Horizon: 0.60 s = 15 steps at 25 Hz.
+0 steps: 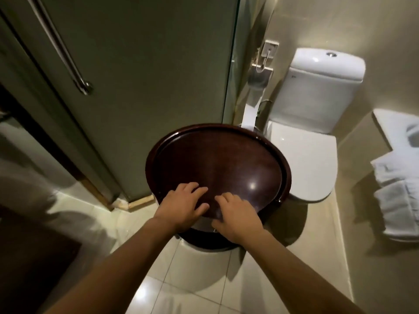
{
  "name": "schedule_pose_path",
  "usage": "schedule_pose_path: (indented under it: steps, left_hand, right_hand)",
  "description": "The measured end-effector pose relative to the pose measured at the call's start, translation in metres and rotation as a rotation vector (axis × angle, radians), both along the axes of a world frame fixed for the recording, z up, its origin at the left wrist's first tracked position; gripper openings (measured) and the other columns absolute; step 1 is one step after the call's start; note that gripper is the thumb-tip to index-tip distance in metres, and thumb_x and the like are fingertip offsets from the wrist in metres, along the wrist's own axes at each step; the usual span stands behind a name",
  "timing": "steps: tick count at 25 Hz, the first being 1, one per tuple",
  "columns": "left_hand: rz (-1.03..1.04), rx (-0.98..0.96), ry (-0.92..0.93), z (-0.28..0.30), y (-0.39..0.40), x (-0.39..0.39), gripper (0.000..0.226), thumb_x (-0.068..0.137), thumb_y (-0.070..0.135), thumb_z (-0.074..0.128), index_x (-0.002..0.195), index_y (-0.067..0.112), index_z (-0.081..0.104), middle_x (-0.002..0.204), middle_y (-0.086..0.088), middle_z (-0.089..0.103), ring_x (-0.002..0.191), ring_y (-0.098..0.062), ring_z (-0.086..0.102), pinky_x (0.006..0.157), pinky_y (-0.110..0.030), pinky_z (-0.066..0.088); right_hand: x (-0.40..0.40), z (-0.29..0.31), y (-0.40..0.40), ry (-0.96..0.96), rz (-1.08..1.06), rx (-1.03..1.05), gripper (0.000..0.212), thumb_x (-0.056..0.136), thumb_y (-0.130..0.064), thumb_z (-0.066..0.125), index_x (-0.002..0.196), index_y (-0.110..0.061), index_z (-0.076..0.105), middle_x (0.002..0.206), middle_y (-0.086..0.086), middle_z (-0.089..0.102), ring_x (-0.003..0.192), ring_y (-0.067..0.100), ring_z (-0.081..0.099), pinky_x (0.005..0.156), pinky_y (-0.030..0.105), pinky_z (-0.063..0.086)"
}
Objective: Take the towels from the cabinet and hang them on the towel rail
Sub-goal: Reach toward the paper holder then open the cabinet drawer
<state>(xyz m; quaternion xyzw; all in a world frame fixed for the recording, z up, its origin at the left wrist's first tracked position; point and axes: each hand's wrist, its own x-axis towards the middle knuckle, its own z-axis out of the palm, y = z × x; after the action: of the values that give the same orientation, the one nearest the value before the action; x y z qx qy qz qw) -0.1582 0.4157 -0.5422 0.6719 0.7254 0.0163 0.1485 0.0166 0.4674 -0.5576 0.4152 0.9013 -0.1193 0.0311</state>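
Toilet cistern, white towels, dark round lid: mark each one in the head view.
toilet cistern (317, 96): head view, on its front face.
white towels (399, 196): head view, on the hanging folds at right.
dark round lid (217, 164): head view, on its bare top surface beyond the fingers.

Warm, dim light is filling the room, seemingly falling from above. A small bright glare spot is shining on the dark round lid (217, 164), and softer sheen is showing on the toilet seat (301, 159) and the floor tiles (199, 291). The lid is casting a curved shadow on the floor toward the lower right. The left edge of the frame is smearing into blur, and the wide lens is bending straight lines near the edges. The white towels (399, 196) at the right are looking soft and slightly overexposed.
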Motion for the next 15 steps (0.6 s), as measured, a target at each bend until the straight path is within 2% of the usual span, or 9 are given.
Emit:
schedule_pose_path:
  steps: [4,10,12,15]
  left_hand:
    - [-0.071,0.048,0.115,-0.101,0.0,0.003,0.059,0.097,0.058,0.036,0.151,0.035,0.03,0.157,0.002,0.031,0.142,-0.022,0.031,0.109,-0.045,0.037]
    - [-0.159,0.32,0.217,-0.174,0.017,0.0,0.056,0.095,0.057,0.04,0.146,0.034,0.04,0.15,-0.003,0.041,0.136,-0.026,0.038,0.099,-0.047,0.042]
    - [-0.179,0.396,0.287,-0.199,0.013,0.001,0.059,0.094,0.058,0.038,0.147,0.034,0.037,0.15,-0.004,0.043,0.135,-0.028,0.04,0.101,-0.048,0.04]
    - [-0.176,0.471,0.294,-0.223,-0.003,0.005,0.066,0.094,0.057,0.04,0.152,0.03,0.028,0.155,-0.008,0.038,0.142,-0.029,0.035,0.114,-0.049,0.031]
  right_hand:
    - [0.005,-0.101,-0.01,0.053,0.022,0.126,0.067,0.084,-0.051,0.062,0.141,-0.022,0.043,0.14,0.002,0.049,0.127,0.023,0.048,0.104,0.04,0.041]
    - [0.005,-0.181,0.0,0.151,0.015,0.399,0.064,0.083,-0.048,0.062,0.138,-0.019,0.048,0.14,0.008,0.051,0.128,0.028,0.048,0.104,0.046,0.04]
    - [0.003,-0.201,-0.005,0.185,-0.03,0.468,0.061,0.085,-0.043,0.061,0.139,-0.019,0.047,0.142,0.009,0.05,0.131,0.029,0.046,0.108,0.049,0.037]
    - [0.004,-0.218,-0.022,0.201,-0.112,0.497,0.07,0.087,-0.039,0.061,0.148,-0.017,0.037,0.152,0.011,0.04,0.143,0.031,0.032,0.116,0.055,0.027]
